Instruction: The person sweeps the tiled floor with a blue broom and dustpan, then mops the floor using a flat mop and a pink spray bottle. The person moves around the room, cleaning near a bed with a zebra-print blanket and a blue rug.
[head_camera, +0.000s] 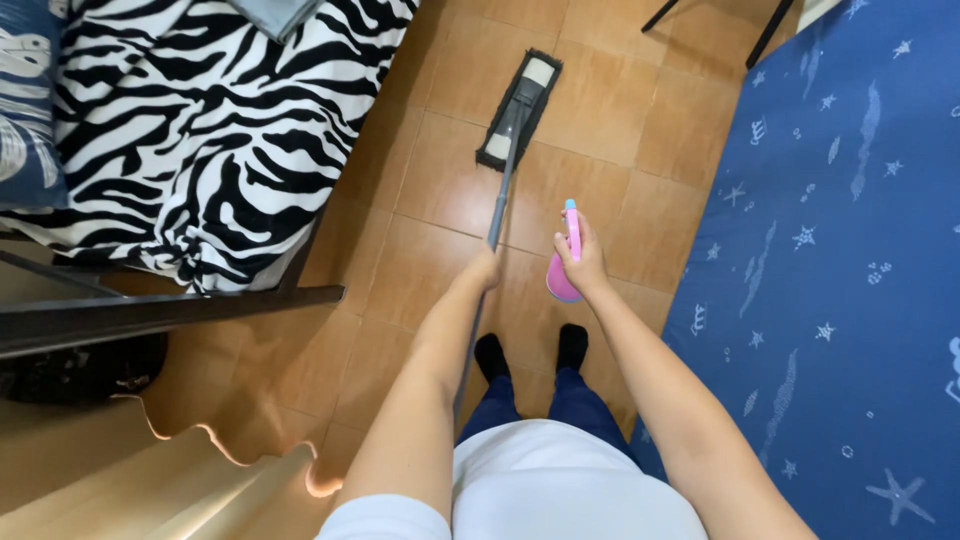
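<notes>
Nearest, black-socked feet (530, 352) are planted on the brown tiled floor (440, 270). Just above them the grey mop handle (497, 215) is gripped by the closed left hand (484, 270), while a pink spray bottle (566, 262) is clasped in the right hand (585, 262), nozzle pointed forward. Farther out, the flat mop head (518, 108) is laid on the tiles between a zebra-striped bedcover (200, 130) and a blue patterned mat (850, 250). Floor mopping appears under way; a spritz ahead of the pad and a push are judged likely called for.
</notes>
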